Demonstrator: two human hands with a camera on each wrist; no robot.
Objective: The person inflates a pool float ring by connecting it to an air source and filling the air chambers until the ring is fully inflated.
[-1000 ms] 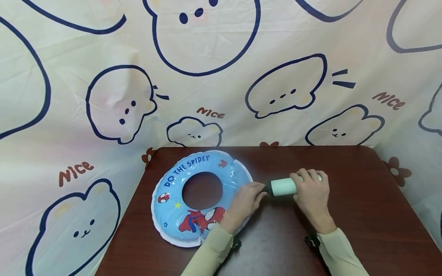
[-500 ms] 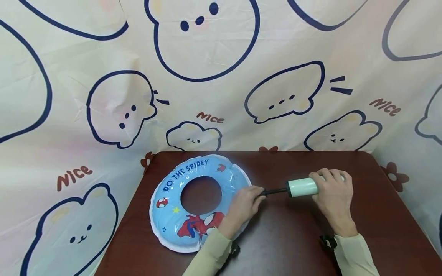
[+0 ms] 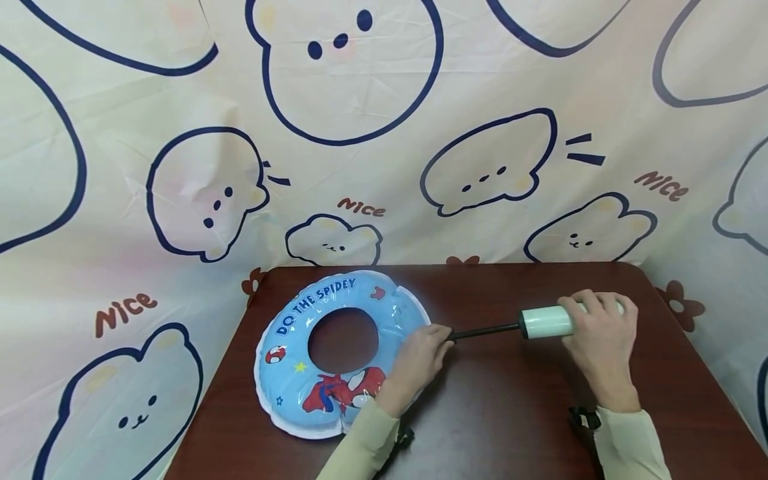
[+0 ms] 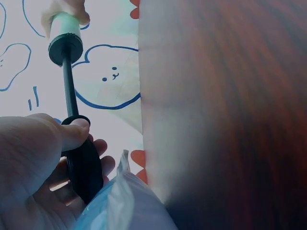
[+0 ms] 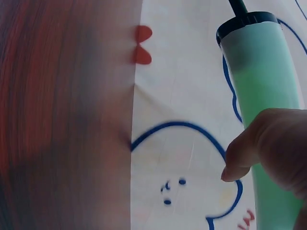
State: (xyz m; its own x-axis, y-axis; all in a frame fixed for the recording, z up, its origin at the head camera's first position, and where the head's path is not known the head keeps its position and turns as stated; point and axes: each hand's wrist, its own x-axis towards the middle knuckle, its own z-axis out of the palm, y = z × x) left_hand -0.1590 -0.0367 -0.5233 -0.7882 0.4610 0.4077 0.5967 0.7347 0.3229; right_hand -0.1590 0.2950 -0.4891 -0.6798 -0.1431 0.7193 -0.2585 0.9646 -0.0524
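A blue inflatable swim ring (image 3: 282,387) with cartoon prints lies on the table, looking puffed up. At its right edge my left hand (image 3: 417,363) grips the black end piece (image 4: 84,167) of a hand air pump, thumb on its flange in the left wrist view. The tip of that piece meets the ring, but the joint itself is hidden. My right hand (image 3: 603,343) is wrapped around the mint-green barrel (image 3: 545,323) of the pump. A long stretch of black rod (image 3: 486,331) shows between the two hands. The pump lies nearly level above the table.
The dark brown wooden table (image 3: 504,420) has its far edge against a pale curtain (image 3: 408,167) with blue bear outlines. Dark straps (image 3: 585,418) sit at the wrists, below beige sleeves.
My right hand has pulled the green barrel to the right, away from the left hand, baring the black rod. The left hand and swim ring have stayed nearly in place.
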